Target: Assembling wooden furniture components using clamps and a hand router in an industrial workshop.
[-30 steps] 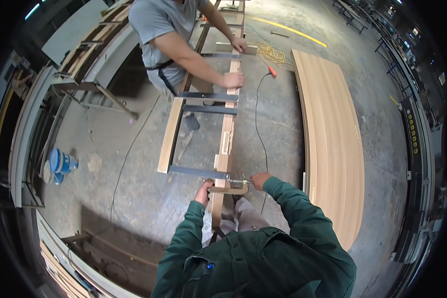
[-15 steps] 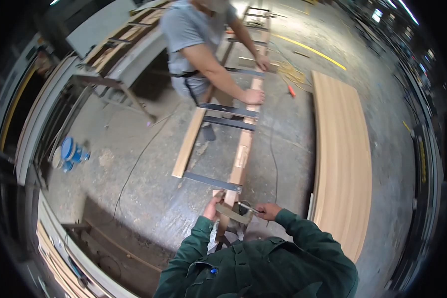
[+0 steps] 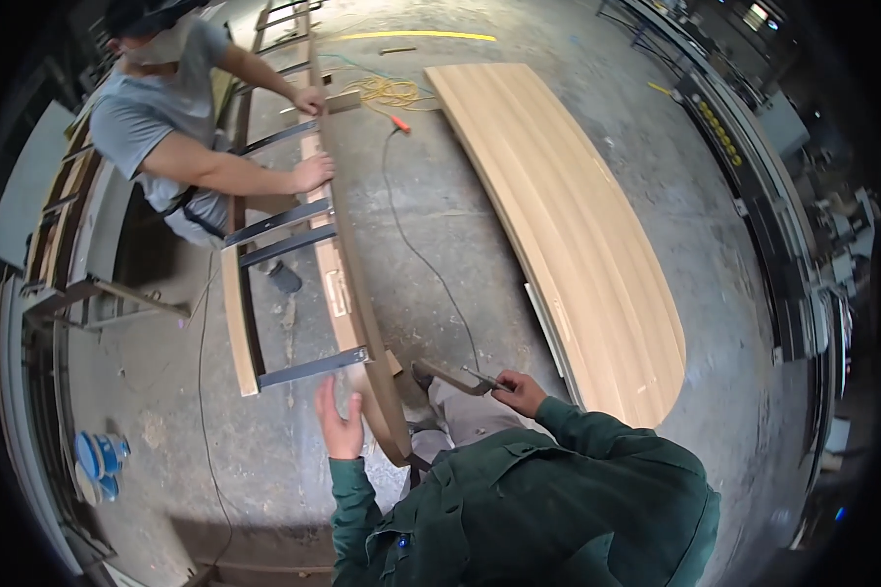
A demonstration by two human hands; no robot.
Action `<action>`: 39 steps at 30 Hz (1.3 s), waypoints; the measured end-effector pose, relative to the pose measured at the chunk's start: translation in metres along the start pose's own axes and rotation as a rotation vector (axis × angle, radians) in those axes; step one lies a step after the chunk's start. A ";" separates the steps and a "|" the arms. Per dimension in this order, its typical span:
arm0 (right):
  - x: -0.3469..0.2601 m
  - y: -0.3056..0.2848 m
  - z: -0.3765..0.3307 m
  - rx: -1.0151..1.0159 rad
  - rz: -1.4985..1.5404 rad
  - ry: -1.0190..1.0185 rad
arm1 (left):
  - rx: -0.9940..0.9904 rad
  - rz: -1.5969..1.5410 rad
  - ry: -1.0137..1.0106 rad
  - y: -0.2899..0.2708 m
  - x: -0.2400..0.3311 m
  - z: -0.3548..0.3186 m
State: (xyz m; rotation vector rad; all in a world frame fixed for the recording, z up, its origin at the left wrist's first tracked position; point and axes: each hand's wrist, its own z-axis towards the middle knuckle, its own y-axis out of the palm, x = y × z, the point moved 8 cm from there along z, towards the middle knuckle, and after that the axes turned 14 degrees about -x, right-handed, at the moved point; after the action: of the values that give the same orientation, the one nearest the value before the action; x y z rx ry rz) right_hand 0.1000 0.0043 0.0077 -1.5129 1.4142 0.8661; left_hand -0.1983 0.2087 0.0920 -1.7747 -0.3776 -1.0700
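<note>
My right hand (image 3: 522, 393) grips a metal C-clamp (image 3: 452, 380) by its screw end, held out over my legs and away from the wood. My left hand (image 3: 341, 421) is empty, its fingers spread, just beside the near end of a long ladder-like wooden frame (image 3: 347, 323). Dark flat crossbars (image 3: 313, 368) join the frame's long rail to a shorter wooden piece (image 3: 237, 323) on the left. Across the frame, a co-worker in a grey T-shirt (image 3: 147, 122) rests both hands on the rail farther up.
To the right lies a large flat wooden panel (image 3: 568, 235) with a rounded near end. A dark cable (image 3: 416, 245) crosses the concrete floor, with a coiled yellow cord (image 3: 392, 93) beyond. Blue buckets (image 3: 101, 455) stand at left, below a loaded workbench (image 3: 98, 254).
The C-clamp has come away from the frame's near end, moving right in my right hand. My left hand has let go of the wood and opened. The view has swung to the right.
</note>
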 end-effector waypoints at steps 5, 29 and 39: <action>0.051 -0.038 -0.006 0.140 -0.579 0.472 | 0.115 0.422 0.031 0.012 0.004 0.058; 0.289 -0.177 0.003 -0.292 -0.564 1.019 | -0.062 0.691 -0.331 0.045 0.009 0.104; 0.205 -0.259 0.217 -0.208 -0.457 0.681 | -0.086 0.264 0.254 0.121 0.140 0.312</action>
State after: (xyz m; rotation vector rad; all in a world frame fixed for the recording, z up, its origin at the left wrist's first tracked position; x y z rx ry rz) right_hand 0.3950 0.1197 -0.2287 -2.3146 1.3559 0.2143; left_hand 0.1142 0.3931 0.0953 -1.6812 0.0584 -1.1159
